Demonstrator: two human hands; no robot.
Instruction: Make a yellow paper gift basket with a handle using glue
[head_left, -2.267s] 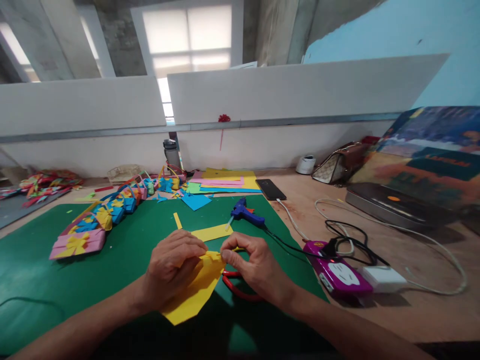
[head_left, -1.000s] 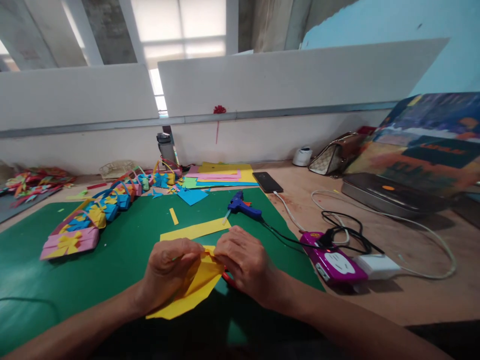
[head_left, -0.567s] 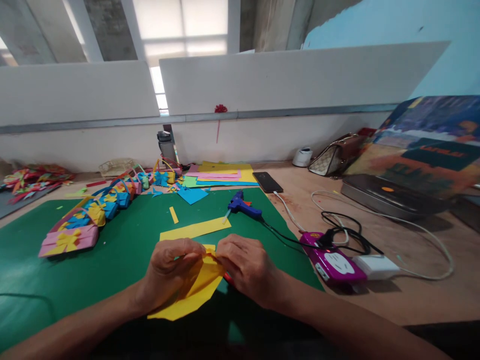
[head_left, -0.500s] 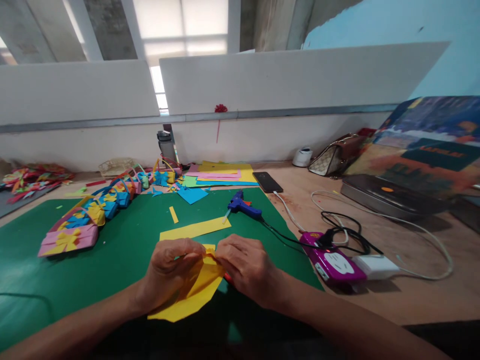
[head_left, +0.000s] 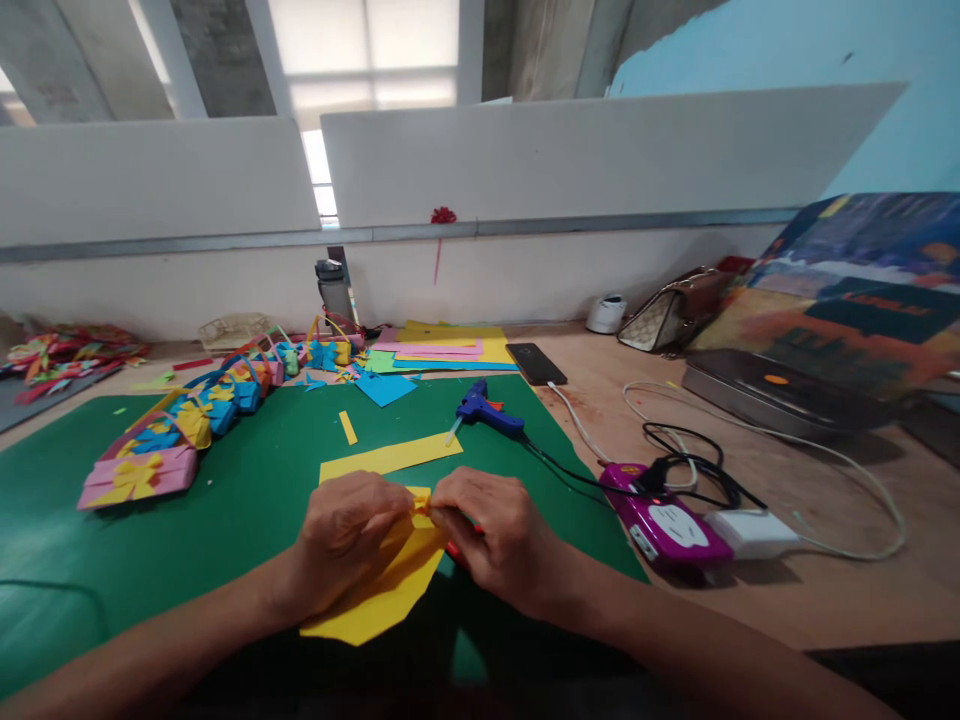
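Note:
Both my hands pinch a sheet of yellow paper (head_left: 375,610) along its top edge, which is gathered into small folds. My left hand (head_left: 349,540) grips it from the left, fingers closed. Close by, my right hand (head_left: 495,530) pinches the same folded edge with thumb and fingers. Part of a red object (head_left: 456,552) shows under my right hand; its kind is hidden. Just beyond my hands lies a yellow paper strip (head_left: 397,457) on the green mat (head_left: 247,530). A blue glue gun (head_left: 487,410) rests at the strip's right end.
Small paper baskets with bows (head_left: 139,478) line the mat's left side. Coloured paper sheets (head_left: 450,345) lie at the back, beside a phone (head_left: 536,363). At right are a purple power strip (head_left: 664,515), cables and a dark case (head_left: 780,392). A bottle (head_left: 332,290) stands behind.
The gathered top edge of the yellow paper looks more tightly bunched between my fingertips. My right thumb has shifted slightly, and more of the red object shows. Otherwise my hands stay in place.

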